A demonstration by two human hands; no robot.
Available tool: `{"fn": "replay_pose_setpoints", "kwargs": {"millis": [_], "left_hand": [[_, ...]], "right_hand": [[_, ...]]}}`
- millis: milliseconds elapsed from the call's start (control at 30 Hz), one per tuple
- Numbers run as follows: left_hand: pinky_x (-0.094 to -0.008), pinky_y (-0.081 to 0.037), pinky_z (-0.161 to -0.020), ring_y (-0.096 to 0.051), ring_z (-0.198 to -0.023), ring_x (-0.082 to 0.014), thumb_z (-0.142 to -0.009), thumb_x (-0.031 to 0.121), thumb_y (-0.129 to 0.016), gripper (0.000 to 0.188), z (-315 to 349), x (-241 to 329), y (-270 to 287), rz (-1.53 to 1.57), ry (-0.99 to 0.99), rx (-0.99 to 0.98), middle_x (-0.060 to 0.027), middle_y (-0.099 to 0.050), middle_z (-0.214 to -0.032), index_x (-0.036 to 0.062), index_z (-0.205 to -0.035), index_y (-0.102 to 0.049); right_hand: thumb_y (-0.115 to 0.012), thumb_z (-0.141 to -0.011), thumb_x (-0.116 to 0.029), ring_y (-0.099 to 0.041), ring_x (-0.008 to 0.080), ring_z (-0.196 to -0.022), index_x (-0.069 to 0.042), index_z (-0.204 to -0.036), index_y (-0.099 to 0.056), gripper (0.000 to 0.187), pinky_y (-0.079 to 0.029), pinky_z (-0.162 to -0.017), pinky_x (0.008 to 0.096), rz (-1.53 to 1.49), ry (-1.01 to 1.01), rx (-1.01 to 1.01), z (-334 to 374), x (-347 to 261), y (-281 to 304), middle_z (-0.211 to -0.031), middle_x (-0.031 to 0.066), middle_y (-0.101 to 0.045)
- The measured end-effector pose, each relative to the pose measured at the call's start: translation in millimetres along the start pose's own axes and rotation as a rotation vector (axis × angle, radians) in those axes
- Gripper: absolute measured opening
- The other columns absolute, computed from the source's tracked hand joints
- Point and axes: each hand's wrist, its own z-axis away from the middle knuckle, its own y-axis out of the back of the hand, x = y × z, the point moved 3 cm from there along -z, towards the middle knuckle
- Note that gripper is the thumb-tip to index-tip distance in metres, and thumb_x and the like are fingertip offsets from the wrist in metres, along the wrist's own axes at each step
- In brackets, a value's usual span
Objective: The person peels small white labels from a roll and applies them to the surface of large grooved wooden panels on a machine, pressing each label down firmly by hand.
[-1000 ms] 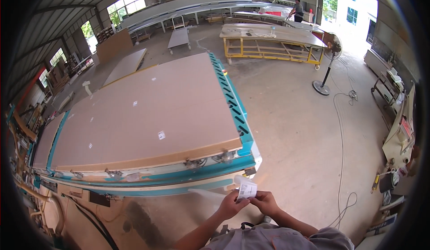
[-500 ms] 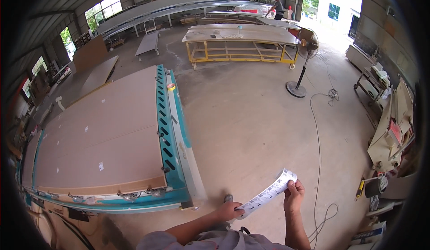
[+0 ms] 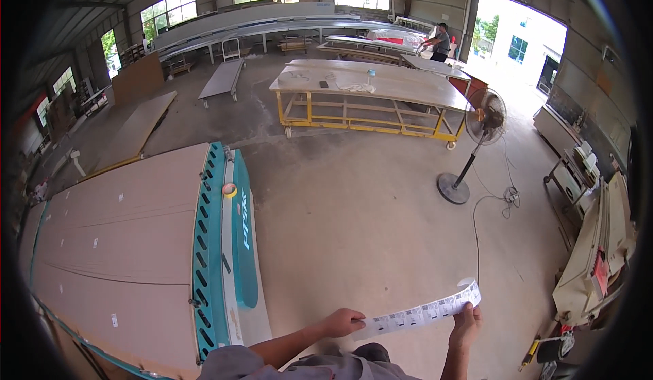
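A long white strip of printed labels point(image 3: 423, 314) is stretched between my hands in front of my body, and its far right end curls up. My left hand point(image 3: 343, 323) pinches the strip's left end between thumb and fingers. Near the curled end, my right hand point(image 3: 467, 317) grips it with the thumb on top. To my left is a large machine bed point(image 3: 235, 244) with a teal edge and dark oval slots. Brown boards point(image 3: 136, 230) lie on it, with several small white labels stuck on them. A roll of yellow tape point(image 3: 230, 190) rests on the machine's edge.
Ahead stands a wheeled worktable point(image 3: 381, 84) with a yellow frame. A pedestal fan point(image 3: 452, 188) is to its right, with a cable point(image 3: 477, 237) trailing over the floor. Another person point(image 3: 440, 43) stands by far tables. Stacked panels and tools point(image 3: 592, 244) line the right side.
Both hands have moved a little to the right with the label strip, which now lies flatter and shows more of its length. My view has shifted, so the machine sits lower and farther left.
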Motion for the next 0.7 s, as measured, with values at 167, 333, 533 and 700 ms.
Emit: {"fn": "replay_pose_setpoints", "kwargs": {"millis": [167, 333, 533, 700], "left_hand": [[-0.0356, -0.049, -0.074, -0.066, -0.079, -0.0268, -0.087, 0.024, -0.061, 0.028, -119.0, -21.7, 95.3, -0.034, 0.005, 0.09, -0.0181, -0.069, -0.086, 0.0006, -0.102, -0.068], [-0.0355, -0.05, -0.084, -0.065, -0.09, -0.0299, -0.082, 0.029, -0.068, 0.039, -226.4, -53.0, 200.8, 0.156, 0.178, 0.231, -0.0164, -0.069, -0.1, 0.0021, -0.111, -0.066], [-0.0402, -0.039, -0.105, -0.046, -0.126, -0.0322, -0.075, 0.035, -0.079, 0.073, -301.2, -45.7, 366.5, -0.216, 0.108, 0.675, -0.0202, -0.047, -0.134, -0.0006, -0.131, -0.048], [-0.0431, -0.039, -0.102, -0.049, -0.12, -0.0368, -0.072, 0.032, -0.083, 0.07, -396.9, -75.6, 508.3, -0.178, -0.07, 0.925, -0.0218, -0.052, -0.127, 0.0021, -0.127, -0.053]], "right_hand": [[-0.056, -0.097, -0.015, -0.063, 0.0164, -0.086, -0.001, -0.104, -0.062, 0.017, -0.052, -0.079, 0.0332, -0.117, -0.116, 0.09, -143.2, 74.6, -57.7, -0.095, 0.0052, -0.065], [-0.056, -0.096, -0.015, -0.064, 0.0163, -0.085, -0.003, -0.098, -0.063, 0.015, -0.055, -0.079, 0.0347, -0.174, -0.237, -0.048, -315.4, 153.1, -191.6, -0.094, 0.0061, -0.066], [-0.061, -0.094, -0.014, -0.063, 0.014, -0.077, 0.0, -0.091, -0.068, 0.016, -0.052, -0.074, 0.0308, 0.204, -0.367, -0.733, -425.3, 223.2, -450.7, -0.087, 0.0051, -0.068], [-0.062, -0.094, -0.009, -0.061, 0.0126, -0.095, 0.005, -0.11, -0.067, 0.023, -0.049, -0.088, 0.0292, 0.188, -0.444, -1.229, -463.1, 299.2, -628.2, -0.102, 0.0056, -0.069]]}}
